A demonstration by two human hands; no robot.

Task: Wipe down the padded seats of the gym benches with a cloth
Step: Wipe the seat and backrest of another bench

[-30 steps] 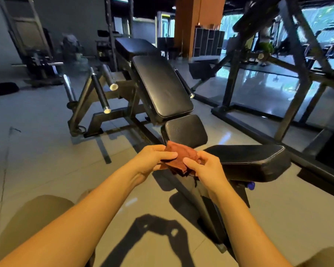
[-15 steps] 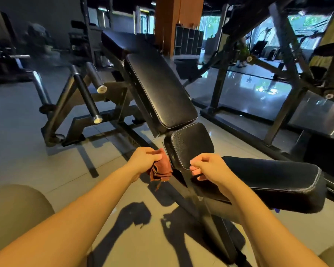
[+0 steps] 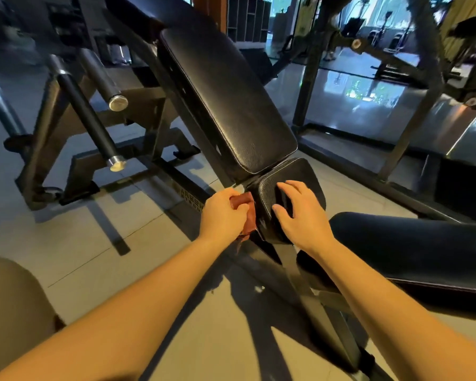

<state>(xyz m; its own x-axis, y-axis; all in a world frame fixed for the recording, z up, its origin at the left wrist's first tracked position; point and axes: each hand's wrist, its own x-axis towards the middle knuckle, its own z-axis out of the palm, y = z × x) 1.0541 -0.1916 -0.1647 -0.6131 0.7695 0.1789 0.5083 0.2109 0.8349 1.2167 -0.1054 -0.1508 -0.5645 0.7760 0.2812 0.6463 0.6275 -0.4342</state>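
1. Reddish-brown cloth (image 3: 243,213): bunched small, mostly hidden in a fist. It sits at the left side edge of the small seat pad (image 3: 300,171) and seems to touch it.
2. The left hand (image 3: 221,215): grip clamped on the cloth, fingers curled round it.
3. The right hand (image 3: 300,213): grip apart, fingers spread on the seat pad top, probably steadying it.
4. Progress, my read: early. The cloth is only at the pad's edge and no wipe streaks show, so I can't tell what's done. Likely left: seat pad top, long tilted back pad (image 3: 231,100), second bench pad (image 3: 412,243) to the right.
5. Pads are black, grained and glossy, with no obvious dirt. Tiled floor (image 3: 107,243) around.
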